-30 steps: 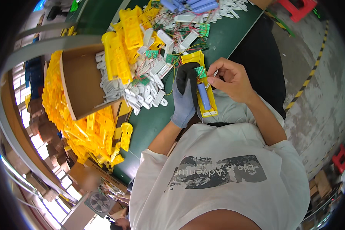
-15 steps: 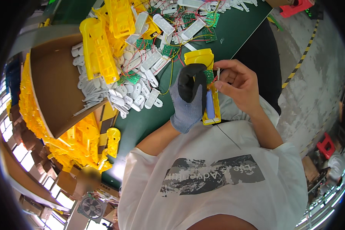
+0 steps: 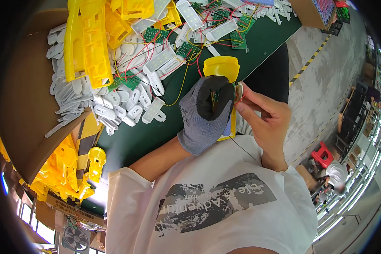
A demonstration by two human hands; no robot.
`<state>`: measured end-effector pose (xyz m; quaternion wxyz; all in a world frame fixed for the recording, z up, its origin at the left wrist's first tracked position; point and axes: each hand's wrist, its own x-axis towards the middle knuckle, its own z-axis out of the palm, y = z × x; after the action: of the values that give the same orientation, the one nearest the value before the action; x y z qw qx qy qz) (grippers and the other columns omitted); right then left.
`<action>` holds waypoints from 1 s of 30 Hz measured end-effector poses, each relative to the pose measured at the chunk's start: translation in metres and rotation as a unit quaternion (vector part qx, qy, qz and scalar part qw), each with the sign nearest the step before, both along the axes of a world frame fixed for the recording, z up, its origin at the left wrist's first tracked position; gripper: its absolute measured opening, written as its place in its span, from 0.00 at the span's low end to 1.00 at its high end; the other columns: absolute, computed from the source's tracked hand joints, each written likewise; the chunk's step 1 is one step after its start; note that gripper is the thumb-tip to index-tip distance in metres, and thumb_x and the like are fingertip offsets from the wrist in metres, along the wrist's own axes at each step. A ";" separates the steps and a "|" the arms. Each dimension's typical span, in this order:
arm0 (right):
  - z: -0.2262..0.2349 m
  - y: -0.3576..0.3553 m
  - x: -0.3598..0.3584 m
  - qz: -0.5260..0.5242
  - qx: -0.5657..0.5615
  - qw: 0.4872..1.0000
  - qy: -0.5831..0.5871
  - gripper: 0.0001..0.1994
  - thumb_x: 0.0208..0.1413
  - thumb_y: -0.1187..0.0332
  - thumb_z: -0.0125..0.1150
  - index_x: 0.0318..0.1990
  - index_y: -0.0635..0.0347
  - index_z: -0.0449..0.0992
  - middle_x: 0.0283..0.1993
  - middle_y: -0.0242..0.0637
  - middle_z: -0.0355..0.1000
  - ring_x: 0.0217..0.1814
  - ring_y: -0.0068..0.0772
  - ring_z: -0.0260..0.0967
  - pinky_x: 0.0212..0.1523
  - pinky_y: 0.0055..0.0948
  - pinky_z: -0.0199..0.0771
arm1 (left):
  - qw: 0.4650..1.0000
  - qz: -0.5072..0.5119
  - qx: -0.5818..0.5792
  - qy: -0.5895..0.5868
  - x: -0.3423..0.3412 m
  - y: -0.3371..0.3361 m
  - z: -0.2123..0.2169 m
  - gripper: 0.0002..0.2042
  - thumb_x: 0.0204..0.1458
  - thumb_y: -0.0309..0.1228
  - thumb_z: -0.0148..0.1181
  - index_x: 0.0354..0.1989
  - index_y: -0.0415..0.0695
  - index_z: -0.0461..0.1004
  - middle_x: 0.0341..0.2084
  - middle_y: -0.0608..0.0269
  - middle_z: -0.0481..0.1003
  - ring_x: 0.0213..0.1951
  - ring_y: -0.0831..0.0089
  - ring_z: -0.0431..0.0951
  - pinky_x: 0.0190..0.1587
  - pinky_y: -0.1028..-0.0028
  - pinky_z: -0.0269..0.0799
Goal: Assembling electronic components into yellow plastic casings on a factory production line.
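My left hand [image 3: 205,116], in a grey glove with black fingertips, is closed around a yellow plastic housing [image 3: 221,67] held over my lap. Inside it, a strip of a blue cylindrical cell [image 3: 227,129] shows below the glove, and a thin black wire [image 3: 244,149] trails out over my shirt. Between the gloved fingers a bit of green circuit board [image 3: 216,96] is visible. My bare right hand [image 3: 267,118] pinches a small pale disc-like part [image 3: 239,90] at the housing's right edge, beside a red wire. Its exact kind cannot be made out.
On the green table [image 3: 156,137] lie white plastic pieces [image 3: 133,99], wired green circuit boards [image 3: 155,35], LED panels [image 3: 222,30] and yellow housings [image 3: 93,42]. A cardboard box [image 3: 23,93] stands at left; another box [image 3: 311,12] is at far right. A red stool [image 3: 322,155] stands on the floor.
The view has shifted, with the table pile moving left. My right fingers have turned the small part, its round side now showing against the housing. The glove covers more of the board and cell.
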<state>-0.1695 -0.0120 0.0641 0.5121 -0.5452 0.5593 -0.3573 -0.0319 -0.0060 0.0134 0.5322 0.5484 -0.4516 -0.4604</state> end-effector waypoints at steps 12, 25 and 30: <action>0.003 -0.001 0.008 -0.050 0.072 0.996 0.004 0.15 0.50 0.80 0.62 0.48 0.68 0.75 0.38 0.42 0.78 0.38 0.22 0.76 0.40 0.17 0.73 | 1.000 -0.008 -0.026 -0.008 0.003 0.001 -0.006 0.12 0.46 0.24 0.62 0.39 0.42 0.70 0.28 0.55 0.72 0.28 0.59 0.76 0.30 0.68 0.72; 0.018 -0.004 0.023 -0.057 0.023 0.990 0.124 0.15 0.52 0.81 0.60 0.49 0.65 0.76 0.39 0.37 0.78 0.34 0.12 0.70 0.34 0.12 0.69 | 0.999 -0.023 -0.044 0.000 0.005 0.000 -0.006 0.12 0.44 0.25 0.62 0.38 0.43 0.70 0.29 0.54 0.71 0.30 0.54 0.74 0.28 0.65 0.71; 0.027 0.004 0.020 -0.043 0.055 0.991 0.112 0.18 0.52 0.82 0.58 0.52 0.65 0.73 0.46 0.41 0.75 0.39 0.17 0.72 0.35 0.12 0.71 | 0.999 -0.015 -0.039 0.011 0.003 0.001 -0.004 0.12 0.44 0.24 0.62 0.38 0.43 0.70 0.29 0.53 0.71 0.30 0.54 0.74 0.29 0.65 0.72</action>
<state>-0.1491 -0.0080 0.0909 0.4597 -0.5284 0.6547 -0.2844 -0.0287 -0.0053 0.0096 0.5509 0.5158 -0.4714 -0.4563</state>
